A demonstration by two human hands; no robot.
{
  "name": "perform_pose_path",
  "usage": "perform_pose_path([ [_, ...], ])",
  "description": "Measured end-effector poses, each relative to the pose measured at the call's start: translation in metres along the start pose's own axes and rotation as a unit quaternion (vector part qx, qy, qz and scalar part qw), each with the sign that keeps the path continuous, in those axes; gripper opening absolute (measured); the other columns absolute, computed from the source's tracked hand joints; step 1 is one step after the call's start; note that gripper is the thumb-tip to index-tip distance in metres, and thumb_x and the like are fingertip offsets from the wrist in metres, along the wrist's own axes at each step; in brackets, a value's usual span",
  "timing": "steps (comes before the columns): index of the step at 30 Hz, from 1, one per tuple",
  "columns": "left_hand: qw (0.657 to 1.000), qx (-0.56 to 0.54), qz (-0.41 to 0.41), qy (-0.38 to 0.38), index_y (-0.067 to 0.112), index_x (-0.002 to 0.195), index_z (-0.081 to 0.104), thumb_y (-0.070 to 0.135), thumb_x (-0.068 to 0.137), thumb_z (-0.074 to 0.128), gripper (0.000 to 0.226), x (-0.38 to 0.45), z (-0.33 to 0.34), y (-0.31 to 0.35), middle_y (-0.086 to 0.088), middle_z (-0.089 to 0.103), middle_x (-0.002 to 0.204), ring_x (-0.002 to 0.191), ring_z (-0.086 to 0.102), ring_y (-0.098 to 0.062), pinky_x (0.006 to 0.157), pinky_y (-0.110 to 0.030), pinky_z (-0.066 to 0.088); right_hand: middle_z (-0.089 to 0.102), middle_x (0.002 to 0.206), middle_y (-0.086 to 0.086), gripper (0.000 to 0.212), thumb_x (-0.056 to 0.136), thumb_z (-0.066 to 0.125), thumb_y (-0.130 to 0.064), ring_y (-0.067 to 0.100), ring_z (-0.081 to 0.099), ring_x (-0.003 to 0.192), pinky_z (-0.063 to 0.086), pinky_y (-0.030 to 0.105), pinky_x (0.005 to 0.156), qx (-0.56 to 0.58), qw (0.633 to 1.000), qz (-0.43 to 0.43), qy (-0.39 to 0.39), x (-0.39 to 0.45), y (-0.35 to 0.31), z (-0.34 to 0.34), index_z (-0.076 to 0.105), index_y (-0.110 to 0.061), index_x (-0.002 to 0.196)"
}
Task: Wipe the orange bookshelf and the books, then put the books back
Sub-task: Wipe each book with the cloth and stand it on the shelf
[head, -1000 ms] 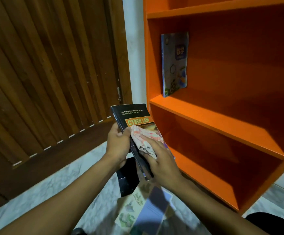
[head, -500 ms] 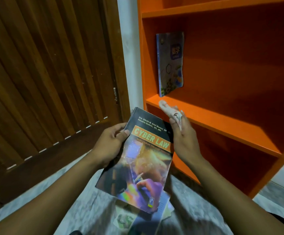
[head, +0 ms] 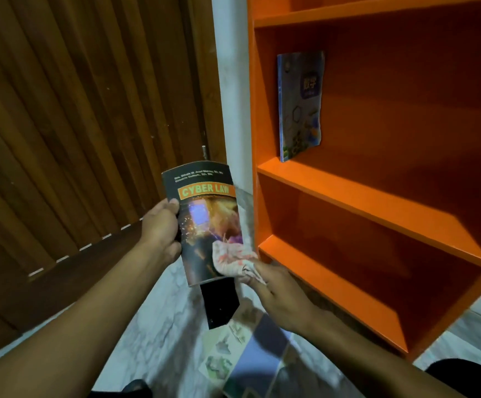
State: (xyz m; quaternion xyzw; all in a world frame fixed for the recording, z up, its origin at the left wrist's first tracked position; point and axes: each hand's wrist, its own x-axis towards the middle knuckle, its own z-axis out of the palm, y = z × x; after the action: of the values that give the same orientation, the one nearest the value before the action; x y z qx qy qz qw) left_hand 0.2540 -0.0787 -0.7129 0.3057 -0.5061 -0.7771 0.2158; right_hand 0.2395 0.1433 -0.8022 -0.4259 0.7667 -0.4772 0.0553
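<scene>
Two hands, left hand (head: 160,228) gripping Cyber Law book (head: 207,222), right hand (head: 282,294) pressing cloth (head: 232,261).

My left hand (head: 161,225) hides the spine edge of the Cyber Law book (head: 206,222) at nine o'clock; my fingers behind it are out of sight. The small author lines at its twelve o'clock are too blurred to read. The cloth (head: 235,264) covers the cover's corner at five o'clock, and most of my right hand's (head: 282,297) fingertips vanish under it. On the floor, the black book (head: 219,303) is partly hidden by the held one, and the pale booklets (head: 247,357) are smeared and crossed by my right forearm. The orange bookshelf (head: 377,202) runs off the top and right edges. The title on the standing book (head: 301,104) is unreadable.
</scene>
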Motion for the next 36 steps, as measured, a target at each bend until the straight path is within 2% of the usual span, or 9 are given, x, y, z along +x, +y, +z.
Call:
perform_pose_path([
  [3,0.998,0.037,0.041,0.023,0.019,0.111,0.066,0.024,0.104,0.047,0.021,0.007,-0.012,0.003,-0.013,0.074,0.108,0.094,0.074,-0.027,0.086,-0.049,0.059,0.059,0.140,-0.013,0.028,0.106,0.048,-0.016,0.001,0.050,0.133,0.040,0.023,0.110,0.029,0.998,-0.024,-0.057,-0.002,-0.007,-0.001,0.063,-0.024,0.129],
  [6,0.989,0.116,0.096,0.005,0.022,0.122,0.062,0.027,0.105,0.046,0.024,0.001,-0.020,0.004,-0.009,0.075,0.104,0.087,0.075,-0.022,0.073,-0.042,0.061,0.064,0.126,-0.014,0.033,0.104,0.047,-0.043,0.006,0.060,0.121,0.049,0.034,0.101,0.009,0.997,0.030,-0.076,0.004,0.001,-0.006,0.062,-0.022,0.125],
  [10,0.965,0.224,0.115,-0.066,0.024,0.126,0.061,0.027,0.104,0.047,0.026,-0.014,-0.020,0.002,-0.005,0.074,0.101,0.081,0.075,-0.017,0.070,-0.039,0.060,0.071,0.094,0.003,0.053,0.090,0.046,-0.066,0.029,0.069,0.090,0.055,0.057,0.081,0.081,0.987,0.121,0.060,0.016,0.008,-0.027,0.064,-0.018,0.104],
  [13,0.950,0.267,0.096,-0.132,0.026,0.130,0.061,0.026,0.104,0.048,0.029,-0.031,-0.016,-0.002,-0.005,0.074,0.104,0.090,0.074,-0.021,0.083,-0.045,0.060,0.074,0.111,-0.001,0.032,0.100,0.045,-0.050,0.019,0.070,0.105,0.054,0.054,0.093,0.165,0.961,0.125,0.183,0.026,-0.001,-0.041,0.067,-0.031,0.113],
  [16,0.936,0.292,0.074,-0.179,0.027,0.131,0.060,0.023,0.104,0.048,0.030,-0.048,-0.005,-0.012,-0.004,0.074,0.105,0.088,0.074,-0.018,0.074,-0.033,0.058,0.062,0.132,-0.021,0.029,0.107,0.041,-0.035,-0.004,0.054,0.126,0.042,0.026,0.110,0.143,0.951,0.074,0.264,0.033,-0.014,-0.045,0.060,-0.038,0.129],
  [18,0.939,0.271,0.052,-0.203,0.025,0.129,0.061,0.019,0.104,0.048,0.030,-0.057,0.007,-0.023,-0.006,0.075,0.103,0.082,0.075,-0.016,0.065,-0.026,0.057,0.053,0.144,-0.016,0.038,0.107,0.039,-0.040,0.000,0.045,0.136,0.037,0.032,0.116,0.094,0.951,0.081,0.284,0.038,-0.016,-0.040,0.053,-0.030,0.141],
  [24,0.972,0.126,-0.029,-0.195,0.016,0.124,0.068,0.011,0.104,0.046,0.030,-0.064,0.035,-0.041,-0.010,0.076,0.106,0.097,0.074,-0.027,0.078,-0.036,0.061,0.014,0.151,-0.035,0.044,0.106,0.039,-0.036,-0.007,0.006,0.149,0.013,0.035,0.125,0.004,0.979,0.044,0.200,0.034,-0.025,-0.004,0.024,-0.045,0.146],
  [29,0.991,0.017,-0.076,-0.109,0.018,0.122,0.067,0.015,0.104,0.047,0.027,-0.046,0.034,-0.027,-0.016,0.075,0.106,0.097,0.073,-0.035,0.087,-0.051,0.058,0.014,0.153,-0.040,0.047,0.104,0.042,-0.032,-0.011,0.008,0.148,0.013,0.033,0.124,-0.034,0.992,0.009,0.119,0.020,-0.016,0.016,0.029,-0.051,0.146],
  [36,0.997,-0.061,-0.050,-0.001,0.021,0.123,0.066,0.026,0.103,0.049,0.026,-0.015,0.009,-0.003,-0.013,0.075,0.109,0.096,0.074,-0.034,0.087,-0.065,0.053,0.036,0.154,-0.018,0.041,0.104,0.045,-0.032,-0.010,0.019,0.145,0.015,0.016,0.118,-0.036,0.998,-0.040,-0.035,0.002,-0.016,0.025,0.048,-0.029,0.146],
])
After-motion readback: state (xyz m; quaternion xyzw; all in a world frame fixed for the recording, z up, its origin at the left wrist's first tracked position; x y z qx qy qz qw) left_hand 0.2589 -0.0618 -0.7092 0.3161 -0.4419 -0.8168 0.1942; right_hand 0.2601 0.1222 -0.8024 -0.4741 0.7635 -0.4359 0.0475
